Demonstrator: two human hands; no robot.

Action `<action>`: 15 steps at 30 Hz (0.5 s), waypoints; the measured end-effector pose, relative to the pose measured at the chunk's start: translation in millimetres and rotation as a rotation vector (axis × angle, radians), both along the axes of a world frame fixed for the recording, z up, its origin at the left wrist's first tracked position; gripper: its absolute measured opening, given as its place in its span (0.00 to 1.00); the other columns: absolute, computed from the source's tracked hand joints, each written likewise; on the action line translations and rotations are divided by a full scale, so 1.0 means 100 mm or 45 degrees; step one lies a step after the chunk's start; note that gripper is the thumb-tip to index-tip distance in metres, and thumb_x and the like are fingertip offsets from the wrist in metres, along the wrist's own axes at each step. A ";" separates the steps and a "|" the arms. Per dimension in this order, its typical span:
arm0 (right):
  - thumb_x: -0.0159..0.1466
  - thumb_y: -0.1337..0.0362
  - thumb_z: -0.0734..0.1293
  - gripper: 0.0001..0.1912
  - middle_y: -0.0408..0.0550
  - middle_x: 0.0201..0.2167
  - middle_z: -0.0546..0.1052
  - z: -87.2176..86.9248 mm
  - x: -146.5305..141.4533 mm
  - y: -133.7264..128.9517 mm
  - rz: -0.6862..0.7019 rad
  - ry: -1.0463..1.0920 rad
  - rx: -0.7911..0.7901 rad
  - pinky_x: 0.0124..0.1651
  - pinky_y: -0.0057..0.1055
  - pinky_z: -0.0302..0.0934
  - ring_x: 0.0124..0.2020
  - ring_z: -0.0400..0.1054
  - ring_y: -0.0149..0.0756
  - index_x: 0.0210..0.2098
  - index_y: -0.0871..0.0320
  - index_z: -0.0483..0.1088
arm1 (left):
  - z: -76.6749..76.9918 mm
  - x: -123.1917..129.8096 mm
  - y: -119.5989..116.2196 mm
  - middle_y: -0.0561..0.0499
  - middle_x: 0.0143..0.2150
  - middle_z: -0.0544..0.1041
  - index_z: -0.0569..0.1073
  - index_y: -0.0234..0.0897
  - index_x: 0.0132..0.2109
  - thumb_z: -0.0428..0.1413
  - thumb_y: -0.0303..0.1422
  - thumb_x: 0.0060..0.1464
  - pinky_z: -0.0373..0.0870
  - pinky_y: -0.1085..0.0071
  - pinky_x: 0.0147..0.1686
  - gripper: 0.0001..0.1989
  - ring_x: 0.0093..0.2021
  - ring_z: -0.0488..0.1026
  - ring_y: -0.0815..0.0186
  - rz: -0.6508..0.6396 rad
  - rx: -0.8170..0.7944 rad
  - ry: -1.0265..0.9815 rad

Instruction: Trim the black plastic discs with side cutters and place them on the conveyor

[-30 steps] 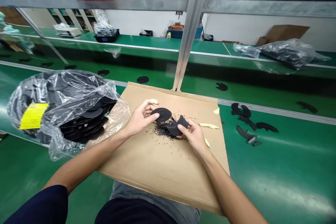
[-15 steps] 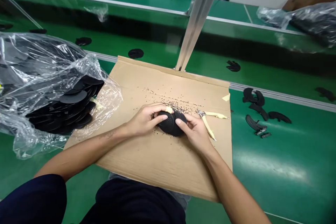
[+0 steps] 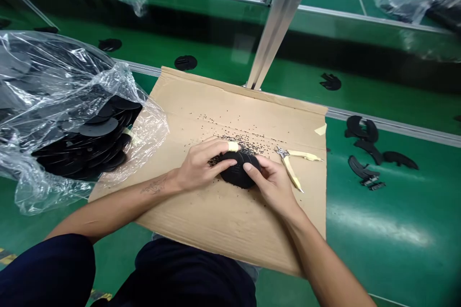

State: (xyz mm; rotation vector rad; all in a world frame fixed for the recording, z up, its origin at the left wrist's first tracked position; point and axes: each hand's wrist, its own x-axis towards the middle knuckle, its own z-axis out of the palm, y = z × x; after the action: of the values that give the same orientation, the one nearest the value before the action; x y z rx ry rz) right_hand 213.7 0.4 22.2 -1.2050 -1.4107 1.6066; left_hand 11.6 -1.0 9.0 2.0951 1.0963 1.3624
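The left grip and right grip clench two black moulded pieces pressed together between them, on a cardboard sheet, with black granules scattered just ahead.

A factory workshop: long green assembly benches with aluminium uprights and bagged black rubber parts.

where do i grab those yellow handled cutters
Grip the yellow handles of the cutters, coming from the right. They splay in a V away from the metal head, lying flat, and that side stays clear of the right hand on the black pad.
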 end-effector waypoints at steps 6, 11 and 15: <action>0.61 0.47 0.70 0.18 0.45 0.30 0.75 -0.02 -0.04 -0.01 -0.003 -0.002 0.030 0.34 0.29 0.66 0.32 0.68 0.34 0.36 0.57 0.75 | -0.01 0.01 0.00 0.46 0.44 0.83 0.77 0.38 0.50 0.60 0.32 0.61 0.77 0.62 0.48 0.11 0.45 0.79 0.62 0.008 -0.027 0.017; 0.59 0.49 0.73 0.18 0.40 0.23 0.66 -0.04 -0.09 -0.04 -0.043 -0.068 0.133 0.27 0.26 0.58 0.26 0.59 0.29 0.28 0.57 0.71 | 0.01 0.04 -0.02 0.46 0.43 0.82 0.76 0.37 0.50 0.58 0.31 0.62 0.77 0.64 0.45 0.11 0.44 0.78 0.63 0.003 0.004 0.040; 0.59 0.49 0.72 0.18 0.41 0.24 0.67 -0.02 -0.09 -0.06 -0.101 -0.113 0.200 0.28 0.27 0.59 0.27 0.60 0.31 0.28 0.56 0.70 | 0.00 0.04 -0.03 0.45 0.44 0.80 0.75 0.37 0.52 0.60 0.36 0.61 0.75 0.66 0.42 0.14 0.41 0.76 0.64 0.022 -0.121 0.000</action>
State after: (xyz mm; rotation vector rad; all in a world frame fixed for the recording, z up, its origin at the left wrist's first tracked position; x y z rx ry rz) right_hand 204.8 -5.5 20.4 -1.2364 -1.4958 1.3764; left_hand 15.8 -3.7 8.8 2.0224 1.1583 1.2926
